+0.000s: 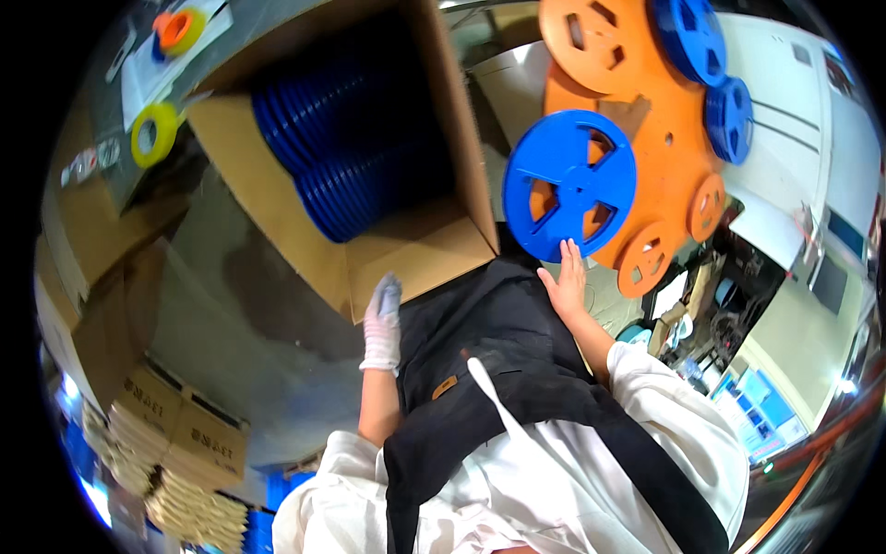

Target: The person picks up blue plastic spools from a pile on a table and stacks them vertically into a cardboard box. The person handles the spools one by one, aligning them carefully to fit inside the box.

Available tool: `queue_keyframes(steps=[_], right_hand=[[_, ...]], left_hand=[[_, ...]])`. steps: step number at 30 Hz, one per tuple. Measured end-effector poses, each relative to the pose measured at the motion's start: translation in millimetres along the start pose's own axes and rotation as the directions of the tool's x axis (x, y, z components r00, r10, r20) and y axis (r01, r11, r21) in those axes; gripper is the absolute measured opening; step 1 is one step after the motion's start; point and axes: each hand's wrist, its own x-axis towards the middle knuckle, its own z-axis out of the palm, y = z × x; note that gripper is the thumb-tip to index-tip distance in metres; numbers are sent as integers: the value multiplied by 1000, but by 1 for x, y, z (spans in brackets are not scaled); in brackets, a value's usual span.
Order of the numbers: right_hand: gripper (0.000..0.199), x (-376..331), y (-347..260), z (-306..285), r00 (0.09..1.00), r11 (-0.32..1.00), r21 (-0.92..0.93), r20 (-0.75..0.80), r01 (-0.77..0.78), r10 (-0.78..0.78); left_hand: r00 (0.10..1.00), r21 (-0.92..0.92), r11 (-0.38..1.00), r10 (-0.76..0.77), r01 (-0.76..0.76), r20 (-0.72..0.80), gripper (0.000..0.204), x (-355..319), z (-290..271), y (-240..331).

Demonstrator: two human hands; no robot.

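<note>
My right hand [567, 283] is bare, its fingers stretched out and thumb apart. The fingertips meet the lower edge of a large blue plastic reel [577, 173], which sits on an orange round turntable [672, 166]. My left hand [382, 325] wears a pale glove with grey fingertips. Its fingers point forward beside the near edge of an open cardboard box [411, 261], and I see nothing held in it. Inside that box, blue reels [318, 152] stand on edge in two packed rows. The box's far interior is dark.
Around the turntable sit more blue reels [729, 120] and orange discs [644, 258]. Yellow tape [154, 135] and an orange-and-yellow roll [180, 30] lie at the far left. Stacked cartons [205, 441] stand lower left, and a white machine [784, 120] is at the right.
</note>
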Motion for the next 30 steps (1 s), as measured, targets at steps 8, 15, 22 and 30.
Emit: queue_keyframes(steps=[8,15,22,30], right_hand=[[77,41,111,12,557,194,822,171,-536,813],[65,77,141,9,580,86,814,331,-574,744],[62,82,149,2,537,344,645,125,-683,834],[52,45,116,-99,766,236,952,-4,-193,643]], left_hand=[[972,7,980,-197,199,-127,39,-32,0,-13],[992,36,992,-118,120,-45,34,-61,73,-9],[993,185,978,78,-94,91,30,-73,108,-17],[899,348,863,232,-366,371,36,-85,149,7]])
